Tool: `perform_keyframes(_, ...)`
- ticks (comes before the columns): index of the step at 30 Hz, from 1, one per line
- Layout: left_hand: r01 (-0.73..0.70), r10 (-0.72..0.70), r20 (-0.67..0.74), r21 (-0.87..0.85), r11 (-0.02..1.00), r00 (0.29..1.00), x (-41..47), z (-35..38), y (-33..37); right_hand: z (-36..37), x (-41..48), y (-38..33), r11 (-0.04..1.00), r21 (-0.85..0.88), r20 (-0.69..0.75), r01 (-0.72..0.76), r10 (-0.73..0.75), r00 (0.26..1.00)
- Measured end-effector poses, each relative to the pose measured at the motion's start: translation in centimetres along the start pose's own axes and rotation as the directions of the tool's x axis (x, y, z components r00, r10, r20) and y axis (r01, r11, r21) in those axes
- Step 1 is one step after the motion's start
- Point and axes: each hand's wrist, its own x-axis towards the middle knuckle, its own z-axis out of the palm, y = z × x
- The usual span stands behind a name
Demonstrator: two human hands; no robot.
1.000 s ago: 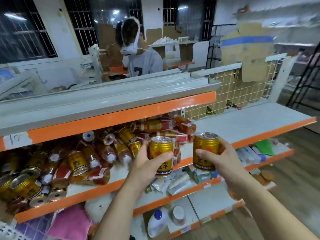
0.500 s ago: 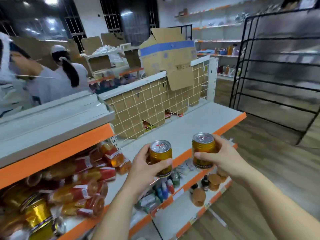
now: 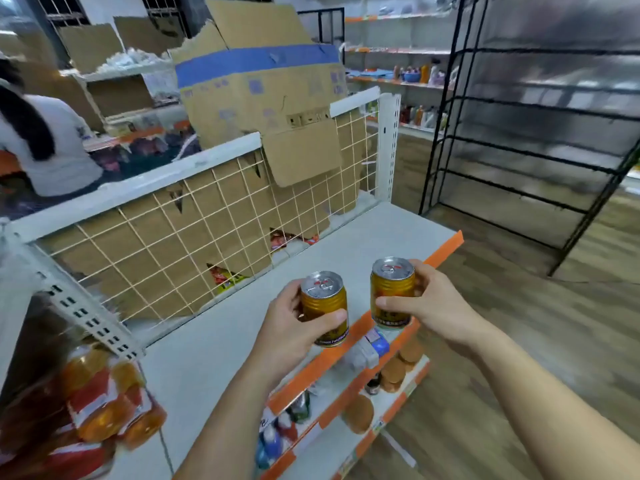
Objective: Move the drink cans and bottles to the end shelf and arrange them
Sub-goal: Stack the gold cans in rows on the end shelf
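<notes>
up close, 2 gold drink tins are held upright, side by side with a small gap between them, above the front of a white shelf (image 3: 239,327) trimmed with an orange edge strip (image 3: 446,249). the left hand (image 3: 291,332) curls its fingers and thumb round the left can (image 3: 323,306), with the thumb lying across the label. the right hand (image 3: 436,303) grips the right can (image 3: 392,292) from the side, thumb pressed over its front. both silver tops with pull tabs face the camera, and neither tin rests on the board.

behind the board rises a cream wire-mesh back panel (image 3: 194,233) lined with torn cardboard (image 3: 256,98), a blue tape band crossing the upper piece. at lower left, blurred, orange bottles (image 3: 110,400) with red labels lie on the neighbouring section. lower shelves beneath the hands carry small containers and brown round items (image 3: 360,412). a black wire rack (image 3: 536,140) stands at right on a wood-look floor (image 3: 554,341). beyond the mesh at left is a person (image 3: 59,143) in a white shirt.
</notes>
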Motion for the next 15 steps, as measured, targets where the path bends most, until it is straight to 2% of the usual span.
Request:
perform_keyframes(9,-0.036,0.039,0.087,-0.034,0.999,0.995,15.9,3.3,1.6,-7.4,14.1,-1.1,0.998,-0.054,-0.056,0.034,-0.037,0.998)
perform_keyframes(15,0.033,-0.032,-0.019,0.004,0.999,0.999,27.1,9.1,-1.5,-13.2,27.8,3.4,0.999,-0.041,0.015,0.024,-0.023,1.000)
